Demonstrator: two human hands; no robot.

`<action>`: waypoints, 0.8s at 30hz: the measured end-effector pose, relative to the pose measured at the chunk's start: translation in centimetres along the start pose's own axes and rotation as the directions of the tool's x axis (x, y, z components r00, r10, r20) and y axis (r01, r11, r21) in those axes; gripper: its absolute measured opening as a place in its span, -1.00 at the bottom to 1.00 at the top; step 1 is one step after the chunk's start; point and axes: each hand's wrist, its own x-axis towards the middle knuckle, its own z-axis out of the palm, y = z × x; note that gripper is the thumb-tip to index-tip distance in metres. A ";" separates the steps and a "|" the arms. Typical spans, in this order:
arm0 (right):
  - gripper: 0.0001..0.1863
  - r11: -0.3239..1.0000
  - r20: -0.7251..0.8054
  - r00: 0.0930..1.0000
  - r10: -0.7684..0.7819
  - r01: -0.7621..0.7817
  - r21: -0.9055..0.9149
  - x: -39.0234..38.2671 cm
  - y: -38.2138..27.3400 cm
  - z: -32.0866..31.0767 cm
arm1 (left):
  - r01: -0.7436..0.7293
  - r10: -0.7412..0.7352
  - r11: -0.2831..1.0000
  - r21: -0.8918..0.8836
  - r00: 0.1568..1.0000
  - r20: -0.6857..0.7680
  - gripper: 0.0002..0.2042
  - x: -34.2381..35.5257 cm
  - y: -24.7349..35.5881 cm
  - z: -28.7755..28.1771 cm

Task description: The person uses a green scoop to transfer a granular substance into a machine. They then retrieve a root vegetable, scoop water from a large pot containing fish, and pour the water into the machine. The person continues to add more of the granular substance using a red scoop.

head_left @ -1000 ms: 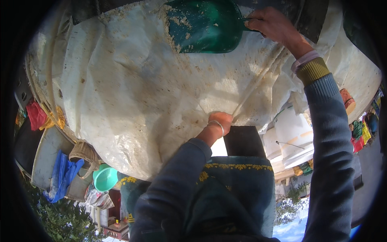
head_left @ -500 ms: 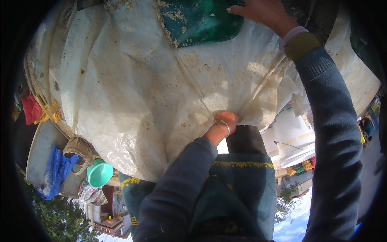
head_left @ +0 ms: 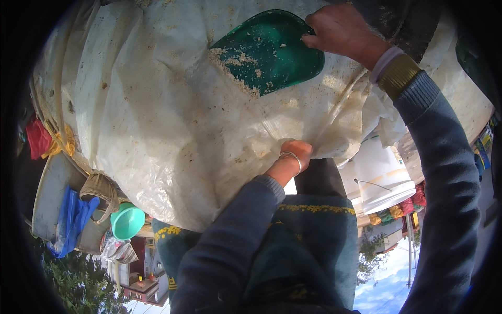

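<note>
A translucent whitish plastic sheet (head_left: 151,115), creased and specked with dirt, spreads over most of the view. Its near edge is bunched in my left hand (head_left: 294,153), whose fingers are closed around it. Farther off, my right hand (head_left: 345,35) grips the right rim of a green plastic scoop (head_left: 285,60), fingers partly hidden behind it. Pale crumbly meal (head_left: 238,65) lies in the scoop and along its left edge, just above the sheet. Whether the scoop touches the sheet I cannot tell.
At the right stands a white bucket (head_left: 381,170) with a wire handle. On the left are a turquoise basin (head_left: 128,222), a woven basket (head_left: 99,191), blue plastic (head_left: 73,220) and a red cloth (head_left: 37,138). My dark green garment (head_left: 308,235) is below the sheet's edge.
My right hand has brought the scoop nearer to me, so more of it shows. My left hand keeps its hold on the sheet and has barely shifted.
</note>
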 end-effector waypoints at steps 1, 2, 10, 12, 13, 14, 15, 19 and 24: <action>-0.69 1.000 -0.051 0.998 -0.021 0.021 0.004 -0.3 -0.8 0.6 | -0.003 0.003 1.000 -0.009 1.000 0.000 -0.85 0.0 0.0 0.1; -0.69 0.999 -0.101 0.994 -0.040 0.041 0.004 -0.6 -1.7 1.3 | -0.004 0.004 0.999 -0.034 1.000 0.004 -0.85 0.0 0.0 0.2; -0.58 0.965 0.073 0.994 0.078 -0.094 0.246 -4.1 -2.8 4.5 | 0.005 -0.008 0.999 -0.043 0.998 -0.064 -0.85 0.0 -0.3 0.8; -0.57 0.952 -0.057 0.977 0.205 -0.185 0.243 -5.0 -0.2 3.8 | 0.005 -0.011 0.996 -0.085 0.997 -0.072 -0.86 0.0 -0.4 0.8; -0.57 0.964 -0.058 0.969 0.240 -0.230 0.135 -5.0 1.4 3.0 | 0.013 -0.020 0.995 -0.100 0.997 -0.070 -0.86 -0.1 -0.4 0.8; -0.57 0.968 -0.137 0.959 0.249 -0.240 0.079 -5.1 2.5 2.3 | 0.029 -0.033 0.995 -0.092 0.998 -0.044 -0.86 -0.1 -0.4 0.7; -0.57 0.958 -0.182 0.942 0.282 -0.285 0.006 -5.1 3.1 1.6 | 0.036 -0.038 0.995 -0.088 0.999 -0.019 -0.86 -0.2 -0.3 0.5; -0.61 0.966 -0.187 0.954 0.235 -0.251 -0.066 -3.4 1.0 1.0 | 0.041 -0.041 0.996 -0.078 0.999 -0.002 -0.86 -0.4 -0.1 -0.4; -0.64 0.987 -0.162 0.974 0.158 -0.152 0.050 -2.0 -4.4 3.0 | 0.019 -0.017 0.999 -0.042 0.998 0.053 -0.83 -0.3 -0.5 -0.7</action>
